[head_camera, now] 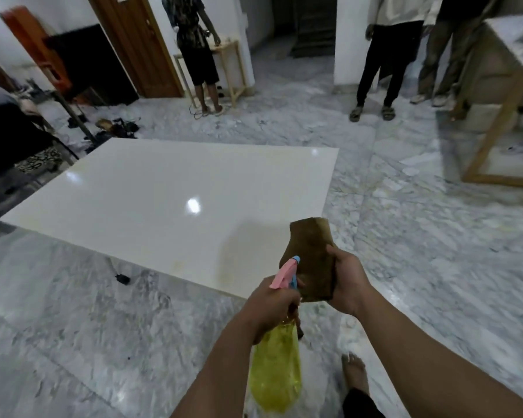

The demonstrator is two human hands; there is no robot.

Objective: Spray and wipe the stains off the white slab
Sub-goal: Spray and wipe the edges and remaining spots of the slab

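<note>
White slab (175,203) fills the middle of the head view, a glossy rectangular panel that mirrors several ceiling lights as bright spots. Faint yellowish staining shows along its far edge and in a patch near the near right corner, close to the cloth. It appears raised off the grey marble floor (420,251); a thin dark leg with a small foot shows under its near edge. Its long axis runs from the near left toward the far right, so its corners point diagonally across the room.

The left hand (274,309) is wrapped around the neck of a spray bottle (277,372), whose yellow body hangs down toward the floor while its pink and blue head points up and toward the slab. The right hand (347,282) is clamped on a folded brown cloth (313,254), held upright just beside the bottle's head, over the slab's near right corner. The two hands are near each other but apart.

A bare foot (355,374) stands on the floor below. Three people stand at the far side of the room.
</note>
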